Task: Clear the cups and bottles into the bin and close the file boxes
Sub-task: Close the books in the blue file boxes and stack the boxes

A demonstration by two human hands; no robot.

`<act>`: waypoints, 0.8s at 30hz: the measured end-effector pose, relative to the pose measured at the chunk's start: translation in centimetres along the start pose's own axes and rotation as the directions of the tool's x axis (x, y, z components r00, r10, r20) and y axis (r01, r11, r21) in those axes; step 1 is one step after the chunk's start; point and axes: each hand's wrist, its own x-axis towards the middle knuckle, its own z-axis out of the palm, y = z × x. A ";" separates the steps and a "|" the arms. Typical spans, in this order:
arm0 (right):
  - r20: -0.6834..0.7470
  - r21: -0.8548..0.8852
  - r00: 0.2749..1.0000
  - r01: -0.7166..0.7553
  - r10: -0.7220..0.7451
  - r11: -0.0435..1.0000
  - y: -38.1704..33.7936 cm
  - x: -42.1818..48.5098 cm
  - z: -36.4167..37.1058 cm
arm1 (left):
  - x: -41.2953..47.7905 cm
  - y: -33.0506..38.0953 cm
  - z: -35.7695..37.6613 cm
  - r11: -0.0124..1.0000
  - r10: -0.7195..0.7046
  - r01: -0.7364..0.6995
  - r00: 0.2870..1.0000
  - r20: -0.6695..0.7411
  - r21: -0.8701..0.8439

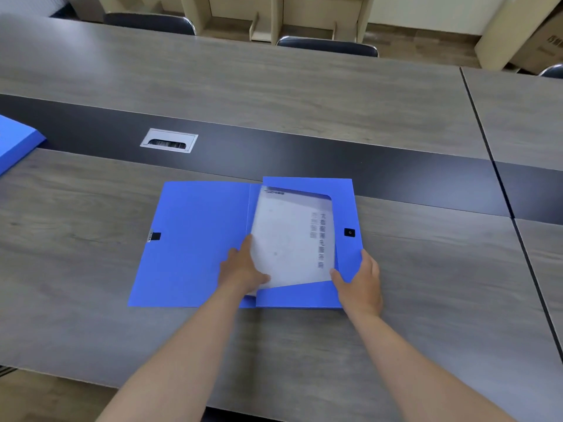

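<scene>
We see both forearms reach in from the near edge of the grey wood-grain table (304,354). The left hand (243,271) lies on the white printed sheet (289,236). Its fingers (248,243) are extended and held close together along the sheet's left edge, and the thumb crosses the sheet's lower corner. The right hand (361,284) grips the near right corner of the open blue file box (195,239), with the thumb set inside on the flap and the fingers curled round the outer wall. The box lies flat near the middle of the table. Its lid is folded out to the left, and the sheet sits tilted in the right-hand tray; the print is too blurred to read. Beyond the box we see a dark strip running across the table, with a silver cable port (169,140) set in it. A second blue file box (15,141) shows partly at the left edge. Dark chairs (327,45) stand at the far side, with pale shelving and cardboard boxes (542,41) behind them.
</scene>
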 end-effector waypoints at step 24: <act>0.022 0.045 0.999 -0.033 0.032 0.998 0.2 -0.7 -0.2 | 0.3 -17.2 -8.3 0.942 -0.314 0.241 0.880 -0.357 -0.235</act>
